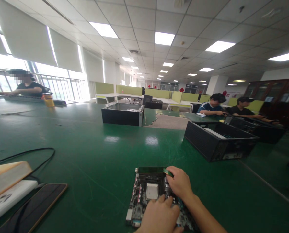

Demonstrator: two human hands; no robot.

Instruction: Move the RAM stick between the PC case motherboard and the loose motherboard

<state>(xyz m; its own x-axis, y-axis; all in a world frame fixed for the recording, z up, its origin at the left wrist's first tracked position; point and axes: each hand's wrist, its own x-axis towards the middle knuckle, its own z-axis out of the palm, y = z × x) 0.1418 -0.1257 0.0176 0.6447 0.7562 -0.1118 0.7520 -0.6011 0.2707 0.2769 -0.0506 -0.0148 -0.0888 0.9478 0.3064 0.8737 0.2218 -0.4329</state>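
A dark motherboard (143, 207) lies flat on the green table in front of me, with a square metal-topped processor (152, 191) near its middle. My left hand (159, 215) rests palm down over the lower part of the board, its fingers spread and their tips just below the processor. At the board's far right corner, my right hand (179, 182) pinches a green memory stick (168, 172) between thumb and fingers. Whether the stick sits in a slot is hard to make out. Part of the board's right side is hidden under my hands.
An open black computer case (219, 139) stands to the right, with another case (121, 115) farther back. At left are a phone (35, 207), a white box (10, 200) and a black cable (37, 149). Co-workers sit at the far left and far right.
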